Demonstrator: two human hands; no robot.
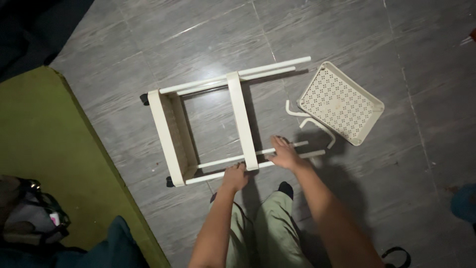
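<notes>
A cream-coloured shelf rack (168, 134) lies on its side on the grey tiled floor, with white poles (233, 79) running through two of its trays. My left hand (234, 176) grips the near poles just left of the second tray (243, 121). My right hand (285, 153) rests on the same near poles to the right of that tray, fingers wrapped over them. A separate perforated tray (342, 101) lies flat to the right, with a curved white handle piece (312, 124) beside it.
A green mat (54, 149) covers the floor at the left, with a bag (29, 213) on its near corner. My legs in light trousers (263, 228) stand below the rack. Small black castors (144, 99) show at the rack's left end.
</notes>
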